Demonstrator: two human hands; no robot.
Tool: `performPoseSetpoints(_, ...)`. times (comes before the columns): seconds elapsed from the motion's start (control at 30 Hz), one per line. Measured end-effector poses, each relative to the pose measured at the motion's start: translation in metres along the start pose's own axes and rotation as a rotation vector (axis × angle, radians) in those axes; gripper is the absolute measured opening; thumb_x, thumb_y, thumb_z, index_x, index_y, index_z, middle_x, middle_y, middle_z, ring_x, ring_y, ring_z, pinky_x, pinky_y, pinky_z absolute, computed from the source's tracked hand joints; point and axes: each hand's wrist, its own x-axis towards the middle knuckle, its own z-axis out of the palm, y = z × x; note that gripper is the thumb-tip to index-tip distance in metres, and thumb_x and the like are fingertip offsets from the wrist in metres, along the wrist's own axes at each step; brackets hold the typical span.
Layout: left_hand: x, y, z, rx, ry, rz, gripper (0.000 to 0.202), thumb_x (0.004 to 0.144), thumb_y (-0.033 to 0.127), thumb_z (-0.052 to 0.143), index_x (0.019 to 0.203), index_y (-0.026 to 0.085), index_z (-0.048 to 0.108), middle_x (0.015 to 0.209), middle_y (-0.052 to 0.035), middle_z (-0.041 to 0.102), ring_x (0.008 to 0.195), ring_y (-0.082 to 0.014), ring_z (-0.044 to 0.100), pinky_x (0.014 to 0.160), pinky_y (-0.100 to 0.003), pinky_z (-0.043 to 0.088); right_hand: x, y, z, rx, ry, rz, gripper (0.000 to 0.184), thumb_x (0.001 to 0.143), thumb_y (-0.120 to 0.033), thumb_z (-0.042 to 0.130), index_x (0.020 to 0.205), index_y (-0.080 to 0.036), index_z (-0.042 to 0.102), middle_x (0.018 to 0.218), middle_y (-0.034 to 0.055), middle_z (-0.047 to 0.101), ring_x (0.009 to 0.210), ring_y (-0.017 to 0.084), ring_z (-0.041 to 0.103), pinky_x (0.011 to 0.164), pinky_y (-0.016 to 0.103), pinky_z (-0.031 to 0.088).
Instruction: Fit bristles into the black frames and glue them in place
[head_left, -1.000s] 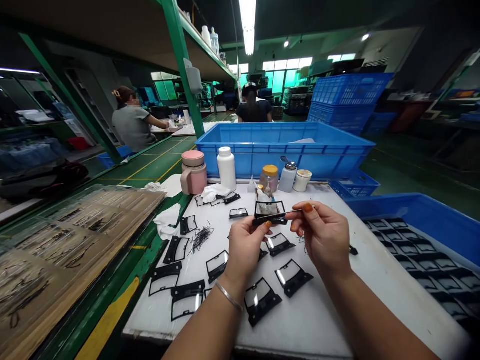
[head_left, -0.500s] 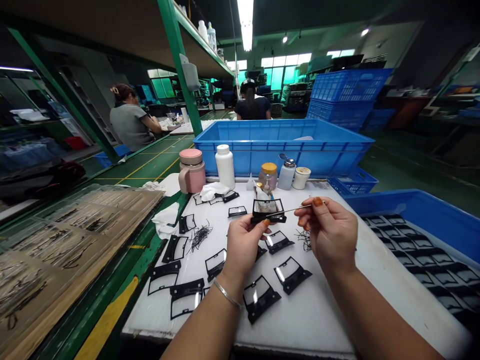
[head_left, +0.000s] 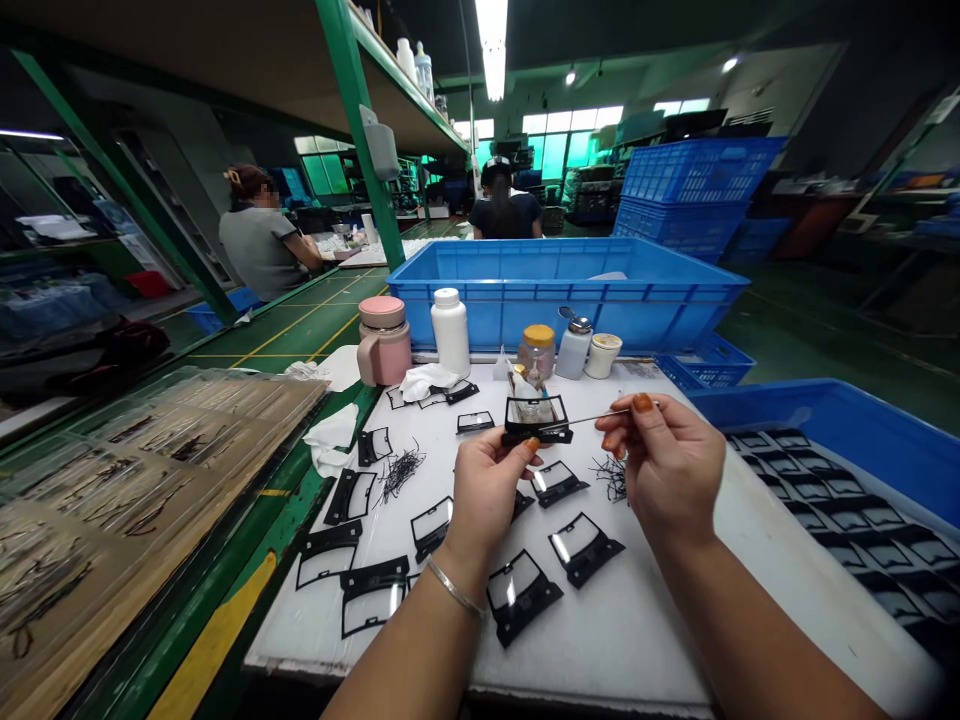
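Observation:
My left hand [head_left: 491,480] is closed on the lower edge of a black-framed panel [head_left: 537,436] with a clear window, raised above the white tabletop [head_left: 637,630]. My right hand [head_left: 664,455] pinches a thin metal rod-like tool [head_left: 596,416] between thumb and fingers. Its far end reaches the panel's lower frame; whether the tip touches cannot be made out. Similar black-framed panels [head_left: 585,550] lie around and below my hands. One pile of short black strips [head_left: 401,470] is left of my left hand, another [head_left: 611,478] lies partly behind my right hand.
Behind the work stand a pink mug [head_left: 384,340], a white bottle [head_left: 450,335], a yellow-lidded jar [head_left: 538,350] and a pump bottle [head_left: 574,348]. A large blue crate [head_left: 570,305] is beyond. Framed panels fill a blue bin [head_left: 885,430] at right. Two people sit farther off.
My right hand has shifted slightly to the right with the tool, drawing it a little away from the panel. My left hand and the panel have hardly moved.

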Motion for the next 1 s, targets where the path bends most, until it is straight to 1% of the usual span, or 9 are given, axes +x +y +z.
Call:
performPoseSetpoints(0.13, -0.001, 0.001, 0.0, 0.004, -0.001, 0.001, 0.018, 0.08, 0.027, 0.065, 0.085, 0.011, 0.07, 0.076, -0.0067, 0.068, 0.068, -0.0122, 0.059, 0.059, -0.021, 0.048, 0.0, -0.002, 0.0, 0.044, 0.016, -0.018, 0.017, 0.087, -0.029, 0.064, 0.081, -0.014, 0.07, 0.067, 0.0063, 0.067, 0.051, 0.011, 0.059, 0.046, 0.02, 0.044)
performPoseSetpoints(0.3, 0.0, 0.001, -0.002, -0.026, 0.021, 0.019, 0.017, 0.079, 0.027, 0.066, 0.084, 0.011, 0.07, 0.076, -0.006, 0.068, 0.068, -0.0121, 0.059, 0.057, -0.02, 0.048, 0.006, 0.001, -0.004, 0.116, 0.086, -0.059, 0.018, 0.087, -0.028, 0.064, 0.078, -0.014, 0.069, 0.063, 0.0051, 0.066, 0.051, 0.011, 0.058, 0.044, 0.019, 0.042)
performPoseSetpoints(0.47, 0.005, 0.001, -0.008, -0.197, 0.196, 0.01, 0.021, 0.075, 0.03, 0.071, 0.087, 0.012, 0.071, 0.08, -0.0062, 0.069, 0.067, -0.0098, 0.058, 0.056, -0.018, 0.047, 0.017, 0.005, -0.009, 0.078, 0.151, -0.07, 0.019, 0.087, -0.03, 0.062, 0.076, -0.014, 0.067, 0.062, 0.0035, 0.064, 0.049, 0.01, 0.055, 0.044, 0.019, 0.04)
performPoseSetpoints(0.6, 0.007, 0.004, -0.013, -0.379, 0.323, -0.01, 0.024, 0.07, 0.028, 0.075, 0.087, 0.013, 0.07, 0.087, -0.0059, 0.069, 0.065, -0.0068, 0.056, 0.053, -0.015, 0.044, 0.027, -0.001, 0.001, -0.201, -0.022, -0.052, 0.022, 0.087, -0.035, 0.063, 0.08, -0.014, 0.067, 0.065, 0.004, 0.066, 0.05, 0.011, 0.057, 0.045, 0.021, 0.041)
performPoseSetpoints(0.7, 0.007, 0.006, -0.013, -0.423, 0.349, -0.007, 0.024, 0.068, 0.028, 0.076, 0.086, 0.013, 0.07, 0.086, -0.0048, 0.069, 0.064, -0.0062, 0.055, 0.052, -0.015, 0.044, 0.035, 0.0, 0.015, -0.452, -0.15, -0.14, 0.026, 0.09, -0.038, 0.058, 0.08, -0.015, 0.067, 0.067, 0.0033, 0.067, 0.053, 0.013, 0.059, 0.049, 0.023, 0.043)
performPoseSetpoints(0.8, 0.008, 0.004, -0.013, -0.399, 0.346, 0.016, 0.023, 0.069, 0.027, 0.076, 0.086, 0.013, 0.07, 0.086, -0.005, 0.069, 0.064, -0.0061, 0.055, 0.052, -0.014, 0.043, 0.043, 0.012, 0.026, -0.694, -0.251, -0.249, 0.029, 0.094, -0.036, 0.05, 0.078, -0.017, 0.064, 0.067, 0.0021, 0.066, 0.056, 0.013, 0.06, 0.054, 0.024, 0.043)
performPoseSetpoints(0.87, 0.009, 0.002, -0.013, -0.362, 0.338, 0.036, 0.022, 0.071, 0.027, 0.074, 0.087, 0.012, 0.07, 0.085, -0.0056, 0.069, 0.064, -0.0065, 0.055, 0.052, -0.015, 0.044, 0.047, 0.023, 0.03, -0.824, -0.325, -0.27, 0.029, 0.094, -0.034, 0.047, 0.076, -0.018, 0.063, 0.067, 0.0019, 0.066, 0.058, 0.014, 0.06, 0.056, 0.025, 0.041)
performPoseSetpoints(0.93, 0.009, 0.001, -0.014, -0.289, 0.323, 0.063, 0.02, 0.074, 0.028, 0.071, 0.087, 0.012, 0.07, 0.085, -0.0062, 0.069, 0.064, -0.0076, 0.055, 0.054, -0.016, 0.045, 0.05, 0.032, 0.033, -0.895, -0.399, -0.262, 0.028, 0.092, -0.032, 0.05, 0.072, -0.018, 0.063, 0.063, 0.0013, 0.064, 0.057, 0.015, 0.059, 0.055, 0.025, 0.039)
performPoseSetpoints(1.0, 0.007, 0.0, -0.014, -0.174, 0.294, 0.098, 0.02, 0.078, 0.029, 0.068, 0.089, 0.013, 0.071, 0.085, -0.0064, 0.07, 0.067, -0.0098, 0.057, 0.056, -0.019, 0.046, 0.05, 0.035, 0.033, -0.914, -0.458, -0.248, 0.02, 0.089, -0.032, 0.057, 0.076, -0.019, 0.066, 0.063, 0.0, 0.065, 0.056, 0.015, 0.058, 0.055, 0.026, 0.038)
